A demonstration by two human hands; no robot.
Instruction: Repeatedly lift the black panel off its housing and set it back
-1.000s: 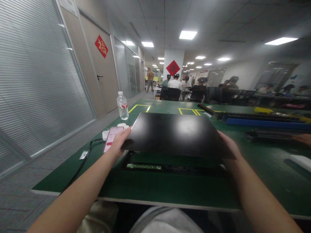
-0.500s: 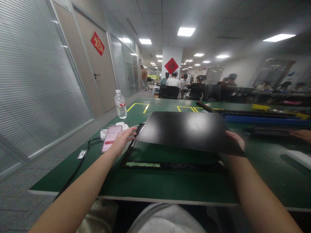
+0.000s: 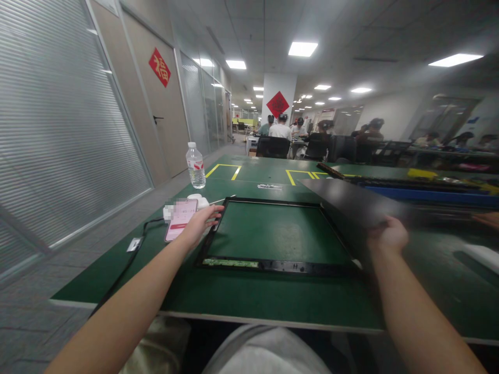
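A thin black rectangular frame [image 3: 275, 265] lies flat on the green table, with a strip of green circuit board [image 3: 230, 263] along its near side. My left hand [image 3: 202, 223] is at the frame's left side, fingers stretched and apart; whether they touch it I cannot tell. In my right hand [image 3: 390, 236] is a dark flat panel [image 3: 345, 200], gripped at its right part and tilted above the table. It is blurred by motion and overlaps the right side of the frame.
A phone [image 3: 181, 221] and a white item [image 3: 197, 201] lie left of the frame, with a water bottle [image 3: 196, 166] behind them. A black cable [image 3: 132, 254] crosses the left table edge. Blue and black long parts [image 3: 424, 193] lie at the right, near another person's hand [image 3: 487, 218].
The dark panel has swung to the right with my right hand, uncovering the frame and the table inside it. My left hand has stayed almost in place.
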